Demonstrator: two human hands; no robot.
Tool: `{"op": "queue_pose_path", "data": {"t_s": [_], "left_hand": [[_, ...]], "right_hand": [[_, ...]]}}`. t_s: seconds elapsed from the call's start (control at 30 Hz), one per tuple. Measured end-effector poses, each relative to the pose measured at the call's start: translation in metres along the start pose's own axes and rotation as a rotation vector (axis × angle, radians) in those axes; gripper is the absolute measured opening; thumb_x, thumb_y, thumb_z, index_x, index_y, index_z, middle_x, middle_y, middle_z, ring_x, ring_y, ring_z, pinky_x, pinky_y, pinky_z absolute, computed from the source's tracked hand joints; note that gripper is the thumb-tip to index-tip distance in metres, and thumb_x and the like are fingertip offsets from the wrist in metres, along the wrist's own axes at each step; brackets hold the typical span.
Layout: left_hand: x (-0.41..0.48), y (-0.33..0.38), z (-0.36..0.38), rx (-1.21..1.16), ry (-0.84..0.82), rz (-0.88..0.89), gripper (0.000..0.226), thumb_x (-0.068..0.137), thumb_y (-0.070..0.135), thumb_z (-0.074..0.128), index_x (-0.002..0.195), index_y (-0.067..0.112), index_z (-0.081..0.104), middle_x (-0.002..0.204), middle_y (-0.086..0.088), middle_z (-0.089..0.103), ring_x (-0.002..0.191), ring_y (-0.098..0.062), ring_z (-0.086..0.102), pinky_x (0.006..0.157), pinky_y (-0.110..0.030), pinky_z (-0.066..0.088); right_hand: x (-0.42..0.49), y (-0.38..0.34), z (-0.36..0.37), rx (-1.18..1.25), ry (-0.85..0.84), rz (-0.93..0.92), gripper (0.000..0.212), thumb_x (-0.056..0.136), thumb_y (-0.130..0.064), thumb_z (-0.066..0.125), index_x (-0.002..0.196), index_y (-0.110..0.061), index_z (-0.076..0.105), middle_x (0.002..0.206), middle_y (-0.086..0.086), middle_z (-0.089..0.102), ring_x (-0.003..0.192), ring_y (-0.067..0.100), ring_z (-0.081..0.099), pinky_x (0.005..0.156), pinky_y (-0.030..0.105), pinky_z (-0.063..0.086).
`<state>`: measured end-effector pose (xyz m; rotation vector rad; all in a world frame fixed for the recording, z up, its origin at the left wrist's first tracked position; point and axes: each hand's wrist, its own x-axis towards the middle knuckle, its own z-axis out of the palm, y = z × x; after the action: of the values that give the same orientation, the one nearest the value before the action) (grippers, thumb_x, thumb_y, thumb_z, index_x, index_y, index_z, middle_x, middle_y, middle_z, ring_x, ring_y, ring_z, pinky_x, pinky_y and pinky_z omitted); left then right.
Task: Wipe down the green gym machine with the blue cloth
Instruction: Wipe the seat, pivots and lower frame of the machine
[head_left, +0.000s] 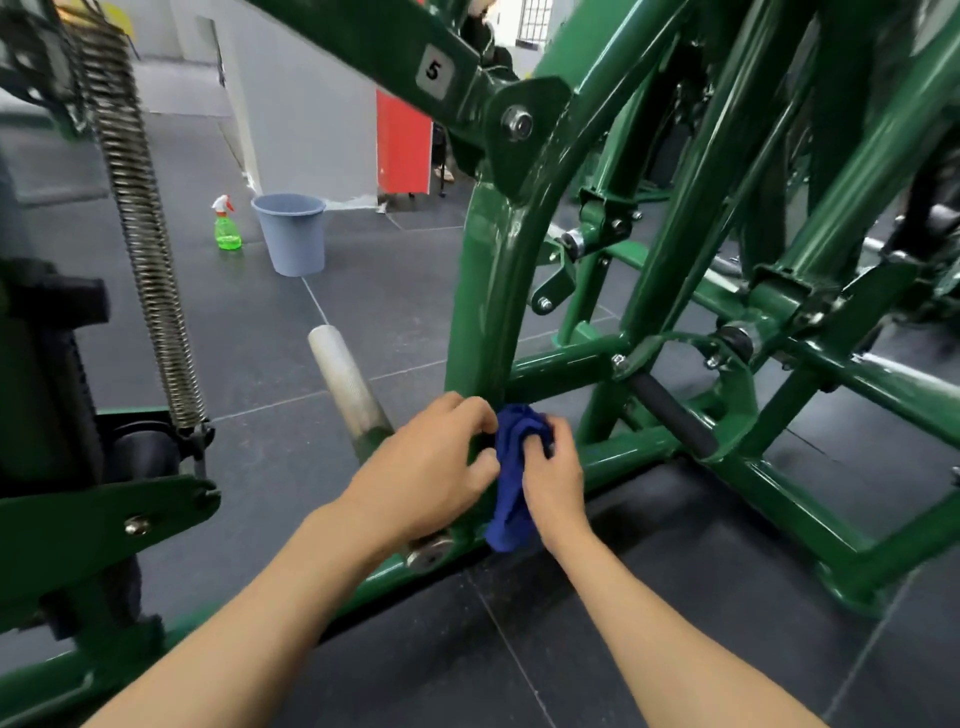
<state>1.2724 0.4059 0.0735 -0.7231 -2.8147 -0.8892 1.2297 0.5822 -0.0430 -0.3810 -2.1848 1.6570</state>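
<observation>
Hands, left (431, 467) and right (553, 478), hold blue cloth (511, 488) against green gym machine (483, 291).

One wide-angle camera sat on the person's head and looked forward and down. It was close to the green gym machine (483, 291), whose curved upright ran through the middle of the frame. Both forearms showed from the bottom edge. The left hand (431, 467) and right hand (556, 478) lay at the foot of that upright, with the blue cloth (511, 488) between them. Left of the upright and well beyond it lay dark floor (363, 312).
</observation>
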Motion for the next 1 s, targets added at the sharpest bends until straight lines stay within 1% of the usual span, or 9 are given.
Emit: {"op": "queue_pose_path", "data": {"t_s": [0.13,0.23,0.33,0.4,0.47,0.63,0.77,0.87,1.0], "left_hand": [[0.011,-0.008,0.006,-0.024,0.067,-0.169,0.018,0.095,0.031,0.057,0.111,0.022,0.06,0.106,0.001,0.061,0.097,-0.021,0.058,0.082,-0.032,0.044],[0.011,-0.008,0.006,-0.024,0.064,-0.219,0.018,0.094,0.031,0.059,0.109,0.022,0.063,0.102,-0.001,0.064,0.095,-0.023,0.06,0.079,-0.033,0.045],[0.014,0.005,-0.012,-0.199,0.15,-0.219,0.011,0.094,0.028,0.061,0.106,0.03,0.062,0.102,0.008,0.063,0.093,-0.013,0.061,0.088,-0.034,0.05],[0.024,0.016,-0.031,-0.234,0.231,-0.202,0.012,0.095,0.025,0.06,0.107,0.03,0.06,0.106,0.008,0.06,0.097,-0.012,0.06,0.093,-0.037,0.052],[0.035,0.028,-0.049,-0.224,0.271,-0.192,0.015,0.097,0.025,0.058,0.111,0.028,0.058,0.112,0.008,0.056,0.102,-0.012,0.059,0.096,-0.038,0.052],[0.048,0.066,-0.079,-0.078,0.355,-0.105,0.018,0.099,0.023,0.059,0.116,0.027,0.06,0.115,0.013,0.054,0.102,-0.005,0.053,0.096,-0.019,0.043],[0.055,0.09,-0.107,0.019,0.472,-0.062,0.016,0.093,0.034,0.05,0.107,0.039,0.054,0.107,0.018,0.054,0.103,-0.006,0.056,0.086,-0.049,0.053],[0.07,0.109,-0.129,0.157,0.574,0.042,0.019,0.088,0.021,0.057,0.106,0.019,0.063,0.107,0.005,0.058,0.103,-0.019,0.056,0.086,-0.042,0.051],[0.09,0.129,-0.146,0.372,0.626,0.117,0.02,0.084,0.007,0.07,0.104,0.006,0.066,0.11,-0.008,0.058,0.105,-0.031,0.055,0.091,-0.04,0.049]], "right_hand": [[0.013,-0.055,0.021,0.312,0.163,0.031,0.022,0.105,-0.017,0.05,0.123,-0.027,0.059,0.109,-0.006,0.07,0.098,0.009,0.067,0.093,0.038,0.054],[0.022,-0.1,0.017,0.359,0.259,-0.107,0.022,0.104,-0.018,0.055,0.124,-0.026,0.058,0.109,-0.013,0.067,0.092,-0.009,0.062,0.087,0.023,0.048],[0.025,-0.124,0.004,0.215,0.021,-0.237,0.036,0.098,-0.022,0.063,0.126,-0.042,0.05,0.124,-0.014,0.063,0.114,0.001,0.061,0.095,0.019,0.049],[0.024,-0.116,0.001,0.115,-0.129,-0.138,0.048,0.091,-0.028,0.068,0.127,-0.049,0.046,0.13,-0.008,0.063,0.119,0.013,0.062,0.101,0.029,0.05],[0.017,-0.105,0.002,0.066,-0.198,-0.014,0.049,0.09,-0.029,0.072,0.13,-0.043,0.046,0.13,0.0,0.065,0.118,0.024,0.064,0.101,0.041,0.052],[0.04,-0.145,-0.01,0.188,-0.218,0.016,0.042,0.092,-0.019,0.069,0.13,-0.03,0.053,0.123,-0.001,0.069,0.114,0.018,0.066,0.104,0.045,0.052],[0.065,-0.216,-0.021,0.345,-0.167,-0.06,0.053,0.084,-0.043,0.067,0.132,-0.029,0.05,0.125,-0.003,0.067,0.115,0.018,0.064,0.105,0.04,0.05],[0.079,-0.248,-0.022,0.396,-0.134,-0.084,0.064,0.072,-0.051,0.066,0.129,-0.027,0.048,0.125,-0.001,0.066,0.112,0.016,0.064,0.099,0.029,0.047],[0.072,-0.234,-0.03,0.305,-0.217,-0.073,0.063,0.089,-0.026,0.075,0.142,-0.026,0.041,0.132,0.0,0.06,0.116,0.016,0.058,0.095,0.018,0.043]]}}
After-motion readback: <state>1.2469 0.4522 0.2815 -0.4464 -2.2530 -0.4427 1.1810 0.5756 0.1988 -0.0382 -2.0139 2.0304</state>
